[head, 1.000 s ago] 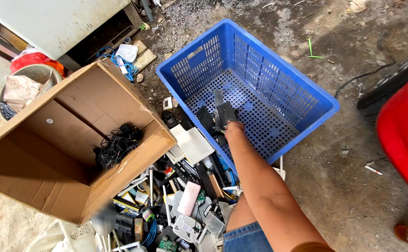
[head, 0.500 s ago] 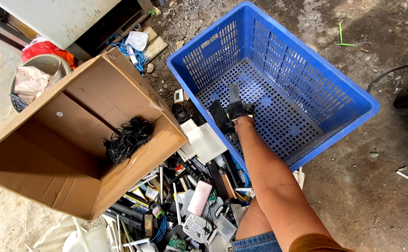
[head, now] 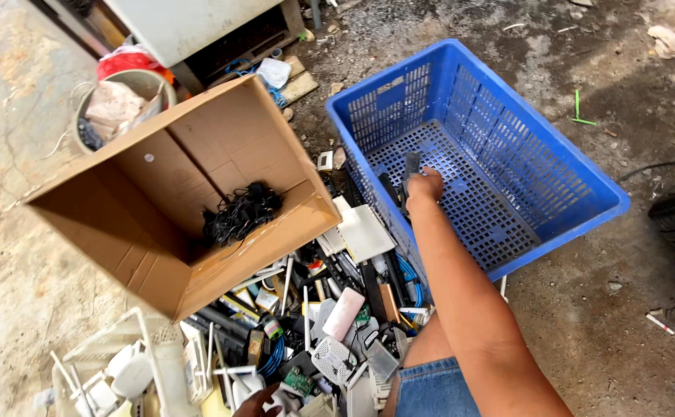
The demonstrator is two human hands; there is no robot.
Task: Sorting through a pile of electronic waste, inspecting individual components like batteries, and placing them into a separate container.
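My right hand (head: 424, 185) reaches over the near wall of a blue plastic crate (head: 553, 177) and is closed around a dark grey flat device (head: 411, 164), holding it just above the perforated crate floor. A second black piece (head: 387, 189) hangs beside the hand. My left hand (head: 254, 401) shows only partly at the bottom edge, resting in a pile of scrap electronics (head: 329, 332); its grip is hidden.
An open cardboard box (head: 160, 201) lies tilted on its side left of the crate, with a bundle of black cables (head: 241, 212) inside. A bucket of rubbish (head: 121, 104) stands behind it. White plastic parts (head: 121, 371) lie at the bottom left. The ground is dirt.
My right hand has pushed a little deeper into the crate with the dark pieces still in it. The view has shifted right, so the box and crate sit lower left.
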